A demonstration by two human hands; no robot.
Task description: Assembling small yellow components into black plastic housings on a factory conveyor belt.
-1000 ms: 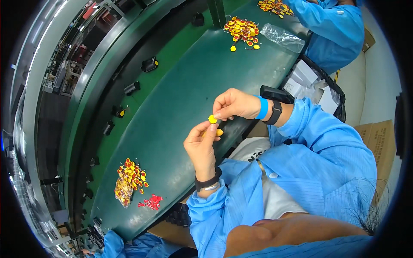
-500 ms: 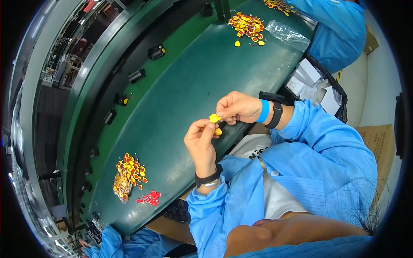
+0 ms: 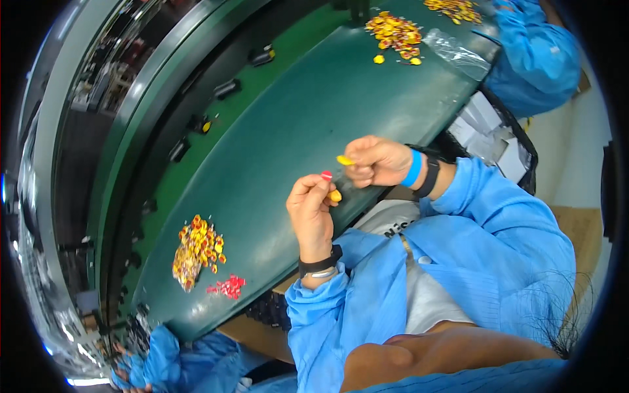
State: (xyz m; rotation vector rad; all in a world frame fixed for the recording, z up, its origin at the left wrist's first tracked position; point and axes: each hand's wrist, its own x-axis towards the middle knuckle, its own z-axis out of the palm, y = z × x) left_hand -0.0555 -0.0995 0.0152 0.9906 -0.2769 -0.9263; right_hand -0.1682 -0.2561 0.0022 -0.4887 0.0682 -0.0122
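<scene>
My left hand (image 3: 310,211) is closed, with a small red piece (image 3: 326,175) pinched between thumb and forefinger. A yellow piece (image 3: 335,196) shows beside its curled lower fingers. Just to the right, my right hand (image 3: 380,161) pinches a small flat yellow piece (image 3: 345,160) at the fingertips. The two hands are a little apart, above the near edge of the green work surface (image 3: 275,170). A pile of yellow and red pieces (image 3: 198,247), partly in a clear bag, lies to the left, beside a small heap of red pieces (image 3: 229,287).
More yellow and red pieces (image 3: 393,33) lie at the far end beside a clear plastic bag (image 3: 458,54). Black cylindrical parts (image 3: 227,88) stand along a green strip beyond. A black-lined bin (image 3: 488,131) holds white boxes. Co-workers in blue (image 3: 534,62) sit at both ends.
My hands have moved apart. The yellow piece has gone to the right with my right hand, and a red piece now shows at my left fingertips. The whole view has shifted slightly.
</scene>
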